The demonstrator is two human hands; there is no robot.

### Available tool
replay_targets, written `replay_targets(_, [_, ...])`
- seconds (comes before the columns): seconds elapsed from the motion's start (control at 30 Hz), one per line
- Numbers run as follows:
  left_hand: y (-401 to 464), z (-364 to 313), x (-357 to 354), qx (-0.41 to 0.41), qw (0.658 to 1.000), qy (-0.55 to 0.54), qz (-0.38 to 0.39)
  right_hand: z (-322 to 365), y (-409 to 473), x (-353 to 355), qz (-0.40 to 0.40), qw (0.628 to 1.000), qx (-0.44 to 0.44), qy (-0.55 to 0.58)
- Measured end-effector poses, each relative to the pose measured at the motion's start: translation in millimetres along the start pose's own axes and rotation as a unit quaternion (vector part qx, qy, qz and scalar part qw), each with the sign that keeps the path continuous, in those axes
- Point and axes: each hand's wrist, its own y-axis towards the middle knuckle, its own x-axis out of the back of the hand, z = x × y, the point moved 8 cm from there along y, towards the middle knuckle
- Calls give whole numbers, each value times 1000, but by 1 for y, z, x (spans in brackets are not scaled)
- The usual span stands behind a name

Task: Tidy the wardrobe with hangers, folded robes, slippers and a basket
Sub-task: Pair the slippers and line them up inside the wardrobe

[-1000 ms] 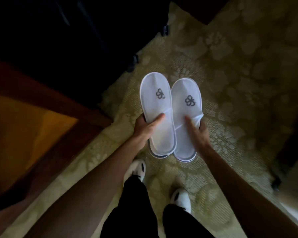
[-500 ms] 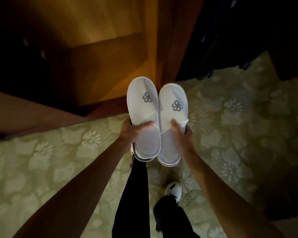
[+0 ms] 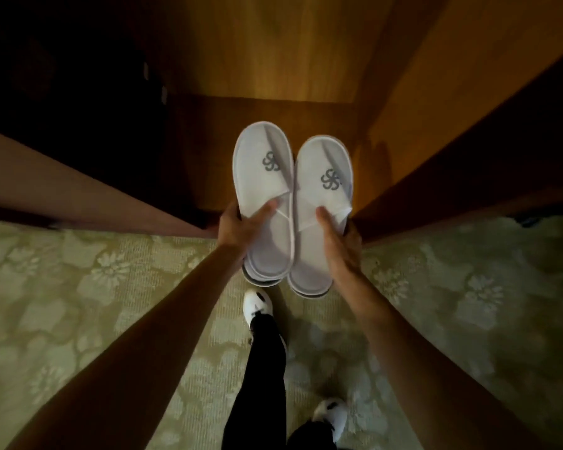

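Both hands, left and right, grip white slippers, thumbs on top; keep pairs level, lower onto wardrobe floor ahead.

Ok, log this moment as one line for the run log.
stage: carrying slippers | left hand: grips left slipper stack | right hand: grips right slipper stack | location: over wardrobe floor edge

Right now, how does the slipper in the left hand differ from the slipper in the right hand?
The left slipper is held farther forward, its toe reaching deeper over the wardrobe floor than the right slipper. The left hand lays its thumb across the left slipper; the right hand grips the right slipper from its outer side. Both are white with a grey swirl logo, toes pointing away.
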Motion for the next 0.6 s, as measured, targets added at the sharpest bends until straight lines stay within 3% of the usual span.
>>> replay_targets(0.13, [63,-23,-18,-69,997,29,7,30,57,-23,-25,999,14,-28])
replay_targets(0.3, [132,-23,-50,-71,996,46,-7,49,120,-44,-59,992,83,-79])
replay_targets(0.6, [286,16,-136,-58,998,29,-11,29,289,-85,-76,985,123,-93])
